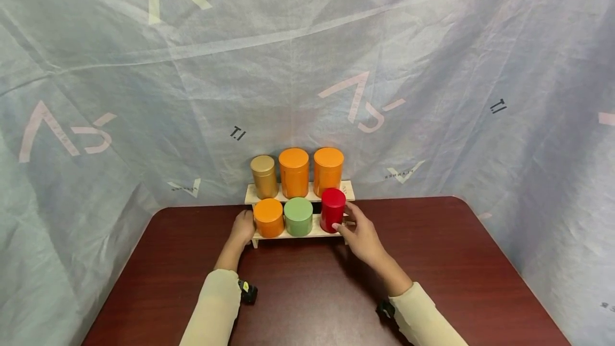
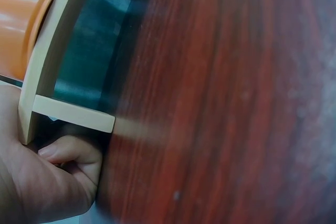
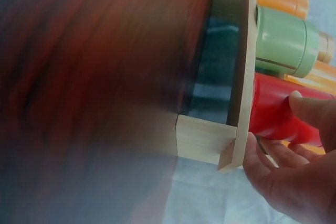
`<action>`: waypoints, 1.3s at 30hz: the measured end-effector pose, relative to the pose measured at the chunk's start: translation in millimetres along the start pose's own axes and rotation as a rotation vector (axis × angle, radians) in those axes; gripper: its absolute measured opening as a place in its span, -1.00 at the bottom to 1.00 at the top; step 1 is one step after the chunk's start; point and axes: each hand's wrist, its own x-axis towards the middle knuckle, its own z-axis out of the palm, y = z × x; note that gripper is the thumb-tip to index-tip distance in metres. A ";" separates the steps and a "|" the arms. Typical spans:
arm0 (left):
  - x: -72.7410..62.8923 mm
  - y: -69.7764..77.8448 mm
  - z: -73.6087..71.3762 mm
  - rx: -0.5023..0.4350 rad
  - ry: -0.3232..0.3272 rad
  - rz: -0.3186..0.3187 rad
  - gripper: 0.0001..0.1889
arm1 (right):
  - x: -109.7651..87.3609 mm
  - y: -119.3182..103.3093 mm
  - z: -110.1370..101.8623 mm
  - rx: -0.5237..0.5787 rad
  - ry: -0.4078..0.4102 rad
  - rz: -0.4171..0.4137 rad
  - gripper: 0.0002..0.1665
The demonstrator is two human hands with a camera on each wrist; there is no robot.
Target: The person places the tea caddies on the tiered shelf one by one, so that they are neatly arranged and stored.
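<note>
A red canister (image 1: 332,210) stands upright at the right end of the lower step of a wooden two-step rack (image 1: 314,233). My right hand (image 1: 365,235) holds it, thumb on its front side and fingers round its right side. In the right wrist view the canister's base meets the step. At the rack's left end, my left hand (image 1: 243,227) grips the end of the lower board, its fingers curled beneath, as the left wrist view shows. Beside that hand sits a short orange canister (image 1: 269,219), then a green canister (image 1: 298,218).
On the upper step stand a gold canister (image 1: 264,178) and two taller orange canisters, one in the middle (image 1: 294,174) and one at the right (image 1: 329,167). The rack rests near the back edge of a dark red-brown table (image 1: 298,287). Grey printed cloth (image 1: 288,68) hangs behind.
</note>
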 end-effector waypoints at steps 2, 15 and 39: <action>-0.7 0.3 -0.7 0.001 -0.004 -0.004 -0.53 | 0.7 0.0 0.3 -0.003 -0.002 0.014 -0.23; -2.4 0.5 1.8 0.003 0.007 0.002 -0.51 | 0.3 -5.2 2.9 -0.043 0.027 0.103 -0.30; -5.4 1.2 -4.3 -0.005 -0.028 0.028 -0.51 | 0.9 -5.7 1.3 -0.041 0.001 0.100 -0.35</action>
